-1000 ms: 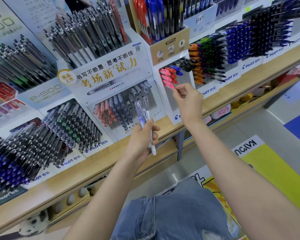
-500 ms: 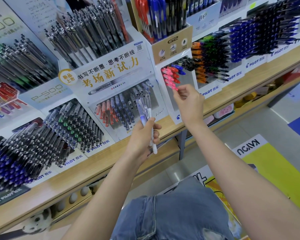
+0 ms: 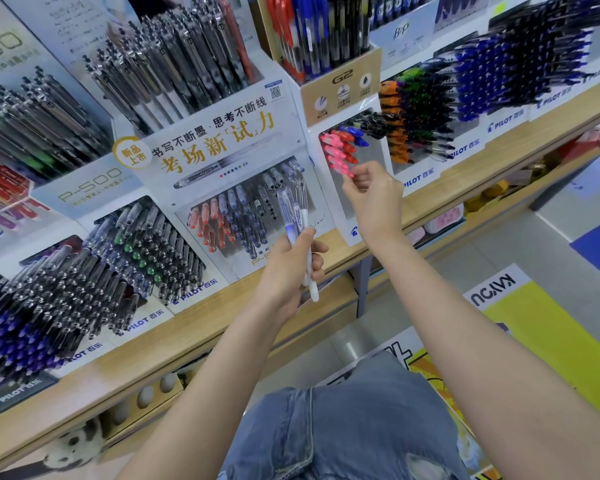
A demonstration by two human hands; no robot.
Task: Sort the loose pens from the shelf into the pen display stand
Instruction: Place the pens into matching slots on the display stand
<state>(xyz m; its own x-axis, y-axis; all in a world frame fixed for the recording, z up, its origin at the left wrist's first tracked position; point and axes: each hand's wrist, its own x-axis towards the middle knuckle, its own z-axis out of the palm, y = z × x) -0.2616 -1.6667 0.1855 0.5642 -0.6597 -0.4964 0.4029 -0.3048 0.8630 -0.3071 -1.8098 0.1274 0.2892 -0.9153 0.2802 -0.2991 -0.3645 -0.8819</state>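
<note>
Left side: the left hand [image 3: 288,268] is curled round a small bunch of loose pens [image 3: 300,216], held in front of the shelf edge.
Loose pens: clear caps point up and away from the fist, and white barrels stick out below it. One has a blue grip section. The exact count is hard to tell.
Right side: the right hand [image 3: 374,199] reaches up to the pen display stand [image 3: 378,147], with thumb and forefinger pinching the end of a pink pen [image 3: 346,170].
Pink pen: it is the lowest of a column of pink pens in the stand's left part, and its far end is among the others.
Stand contents: red and blue pens sit just right of the pink column, and black ones further up and right. The lower panel is bare.
Support: the stand rests on a wooden shelf [image 3: 187,341].
Neighbours: a P-500 display [image 3: 243,220] with red, blue and black pens stands just left of the stand, behind the left hand. A G2 box [image 3: 342,84] stands above it.
Below: blue denim [image 3: 343,420] shows between the forearms, over a grey floor [image 3: 378,327].
</note>
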